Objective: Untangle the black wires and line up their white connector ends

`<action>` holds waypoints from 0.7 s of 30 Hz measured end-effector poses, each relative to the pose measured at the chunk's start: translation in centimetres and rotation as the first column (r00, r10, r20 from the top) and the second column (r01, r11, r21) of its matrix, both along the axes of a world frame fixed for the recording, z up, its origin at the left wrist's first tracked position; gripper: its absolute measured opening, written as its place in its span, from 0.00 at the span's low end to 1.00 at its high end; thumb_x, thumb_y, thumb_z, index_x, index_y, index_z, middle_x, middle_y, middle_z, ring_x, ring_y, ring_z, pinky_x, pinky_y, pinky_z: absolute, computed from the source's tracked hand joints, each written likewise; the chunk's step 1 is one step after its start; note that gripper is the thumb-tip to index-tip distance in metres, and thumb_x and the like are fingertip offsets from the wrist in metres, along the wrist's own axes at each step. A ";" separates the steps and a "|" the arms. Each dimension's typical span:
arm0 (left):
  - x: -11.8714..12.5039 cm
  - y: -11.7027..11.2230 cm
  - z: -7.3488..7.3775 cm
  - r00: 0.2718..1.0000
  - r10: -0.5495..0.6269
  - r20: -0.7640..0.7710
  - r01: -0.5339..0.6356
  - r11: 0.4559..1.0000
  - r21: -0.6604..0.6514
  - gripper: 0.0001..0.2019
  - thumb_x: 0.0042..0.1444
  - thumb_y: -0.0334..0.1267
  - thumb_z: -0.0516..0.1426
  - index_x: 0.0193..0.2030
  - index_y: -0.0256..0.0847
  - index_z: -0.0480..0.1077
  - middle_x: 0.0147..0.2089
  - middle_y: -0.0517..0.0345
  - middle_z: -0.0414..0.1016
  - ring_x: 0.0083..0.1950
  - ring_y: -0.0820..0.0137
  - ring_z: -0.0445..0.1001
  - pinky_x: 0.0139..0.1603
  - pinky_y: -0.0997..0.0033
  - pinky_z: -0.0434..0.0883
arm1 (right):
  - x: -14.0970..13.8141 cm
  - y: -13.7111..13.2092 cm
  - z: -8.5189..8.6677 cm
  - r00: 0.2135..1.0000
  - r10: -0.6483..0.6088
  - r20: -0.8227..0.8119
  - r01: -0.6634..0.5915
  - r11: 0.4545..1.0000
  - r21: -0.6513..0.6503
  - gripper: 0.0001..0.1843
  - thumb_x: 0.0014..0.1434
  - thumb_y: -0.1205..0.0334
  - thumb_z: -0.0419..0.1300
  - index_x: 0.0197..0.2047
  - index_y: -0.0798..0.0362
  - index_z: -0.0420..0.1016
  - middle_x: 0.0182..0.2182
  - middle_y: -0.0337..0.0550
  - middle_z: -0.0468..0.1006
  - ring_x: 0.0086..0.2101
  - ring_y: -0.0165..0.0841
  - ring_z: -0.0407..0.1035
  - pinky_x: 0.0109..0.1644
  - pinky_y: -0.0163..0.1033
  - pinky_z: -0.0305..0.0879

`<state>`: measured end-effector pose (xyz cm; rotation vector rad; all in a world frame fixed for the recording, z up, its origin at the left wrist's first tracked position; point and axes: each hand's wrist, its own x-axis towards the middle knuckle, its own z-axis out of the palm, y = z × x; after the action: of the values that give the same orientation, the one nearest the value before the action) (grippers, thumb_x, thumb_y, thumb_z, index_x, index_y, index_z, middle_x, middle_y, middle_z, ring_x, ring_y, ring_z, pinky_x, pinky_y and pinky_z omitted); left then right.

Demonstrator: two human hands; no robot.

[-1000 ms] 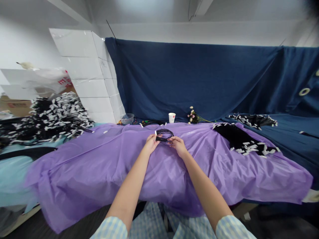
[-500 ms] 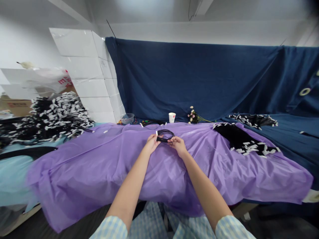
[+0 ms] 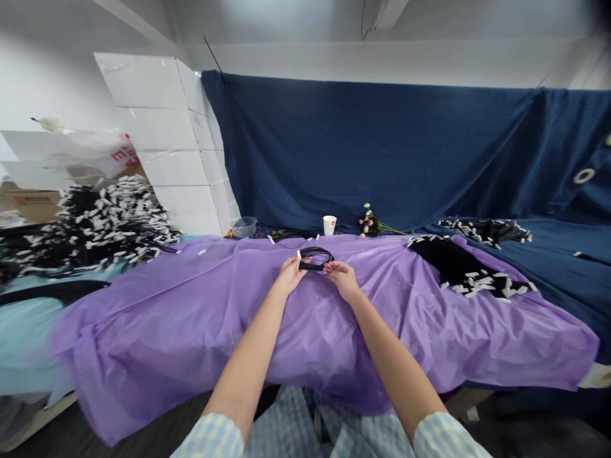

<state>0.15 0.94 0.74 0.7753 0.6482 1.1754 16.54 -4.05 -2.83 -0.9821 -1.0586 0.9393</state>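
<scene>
Between my hands is a coiled black cable (image 3: 316, 256) with a white tag at its left end, held just above the purple sheet (image 3: 205, 318). My left hand (image 3: 290, 275) grips the left side of the coil, fingers closed around it. On the right side, my right hand (image 3: 342, 277) pinches the coil's lower edge with its fingertips. Some of the strands are hidden behind the fingers. Just beyond the coil, more black cable (image 3: 291, 236) with white ends lies at the back of the sheet.
Left stands a large heap of black cables with white ends (image 3: 119, 216), beside stacked white boxes (image 3: 176, 149). A flat bundle of similar cables (image 3: 458, 264) lies right. At the back are a paper cup (image 3: 329, 224), a clear bowl (image 3: 244, 226) and flowers (image 3: 370, 221), before a blue curtain (image 3: 372, 146).
The coil has turned slightly in my hands, and its loop looks more open. My right fingers have shifted a little along its lower edge; my left hand stays in place.
</scene>
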 end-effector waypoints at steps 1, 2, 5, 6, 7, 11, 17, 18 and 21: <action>0.0 0.0 0.0 1.000 0.003 0.005 -0.003 1.000 0.001 0.14 0.62 0.40 0.56 0.51 0.35 0.68 0.49 0.50 0.72 0.45 0.66 0.74 0.45 0.60 0.74 | 0.0 0.0 0.0 1.000 -0.008 0.030 0.007 1.000 0.021 0.13 0.64 0.57 0.58 0.46 0.59 0.71 0.40 0.44 0.75 0.37 0.30 0.72 0.41 0.40 0.72; 0.0 0.0 0.1 1.000 0.007 0.010 -0.007 1.000 0.002 0.14 0.62 0.40 0.56 0.51 0.35 0.69 0.48 0.50 0.72 0.45 0.66 0.74 0.45 0.60 0.74 | 0.0 0.0 0.0 0.998 -0.019 0.064 0.016 0.999 0.042 0.13 0.64 0.57 0.58 0.46 0.59 0.71 0.40 0.44 0.75 0.38 0.30 0.72 0.41 0.40 0.72; -0.1 -0.1 0.2 1.000 0.014 0.021 -0.014 1.000 -0.004 0.14 0.62 0.40 0.56 0.51 0.35 0.68 0.49 0.50 0.72 0.46 0.66 0.74 0.45 0.60 0.74 | -0.2 -0.1 0.1 0.980 -0.080 0.183 0.062 0.993 0.104 0.13 0.63 0.57 0.58 0.46 0.59 0.71 0.39 0.43 0.74 0.36 0.30 0.71 0.41 0.40 0.72; -0.1 -0.1 0.3 1.000 0.014 0.022 -0.014 1.000 -0.009 0.14 0.62 0.40 0.56 0.51 0.35 0.68 0.49 0.50 0.72 0.46 0.66 0.74 0.45 0.60 0.74 | -0.3 -0.3 0.1 0.968 -0.112 0.226 0.085 0.988 0.126 0.14 0.63 0.57 0.59 0.47 0.58 0.70 0.39 0.43 0.74 0.35 0.29 0.71 0.40 0.39 0.72; -0.1 -0.2 0.3 1.000 0.014 0.023 -0.013 1.000 -0.016 0.14 0.62 0.39 0.56 0.51 0.35 0.68 0.49 0.50 0.72 0.46 0.66 0.74 0.45 0.60 0.74 | -0.3 -0.5 0.2 0.951 -0.150 0.269 0.113 0.982 0.150 0.16 0.61 0.57 0.60 0.49 0.58 0.69 0.40 0.43 0.74 0.34 0.29 0.70 0.39 0.40 0.72; -0.1 -0.3 0.5 1.000 0.009 0.025 -0.009 0.999 -0.035 0.15 0.62 0.39 0.56 0.53 0.35 0.68 0.50 0.49 0.71 0.46 0.66 0.74 0.44 0.60 0.75 | -0.4 -1.5 0.9 0.844 -0.328 0.425 0.226 0.935 0.274 0.26 0.52 0.55 0.67 0.53 0.53 0.70 0.49 0.48 0.70 0.43 0.37 0.68 0.49 0.46 0.68; -0.2 -0.4 0.4 1.000 -0.005 0.000 0.005 0.999 -0.042 0.15 0.62 0.39 0.56 0.53 0.36 0.68 0.50 0.49 0.71 0.46 0.66 0.73 0.44 0.61 0.75 | -0.6 -2.6 2.0 0.705 -0.453 0.545 0.284 0.885 0.368 0.23 0.56 0.47 0.61 0.49 0.52 0.74 0.44 0.51 0.71 0.48 0.43 0.64 0.58 0.50 0.59; -0.2 -0.4 0.4 1.000 -0.009 -0.006 0.009 0.999 -0.041 0.15 0.62 0.39 0.56 0.53 0.36 0.68 0.50 0.49 0.71 0.46 0.66 0.73 0.44 0.61 0.75 | -0.7 -2.7 2.1 0.700 -0.447 0.557 0.274 0.888 0.369 0.22 0.56 0.46 0.61 0.48 0.52 0.74 0.40 0.49 0.72 0.46 0.42 0.65 0.56 0.50 0.60; -0.1 -0.3 0.3 1.000 -0.019 -0.025 0.018 0.999 -0.031 0.15 0.62 0.39 0.56 0.53 0.36 0.68 0.50 0.49 0.71 0.46 0.66 0.73 0.44 0.61 0.75 | -0.8 -2.6 2.0 0.709 -0.391 0.587 0.211 0.912 0.352 0.20 0.56 0.45 0.61 0.40 0.54 0.74 0.30 0.43 0.72 0.37 0.35 0.67 0.50 0.45 0.64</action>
<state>0.01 0.63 0.99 0.7697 0.6774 1.1381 15.70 -6.66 -0.88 -1.2492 -1.4933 0.1459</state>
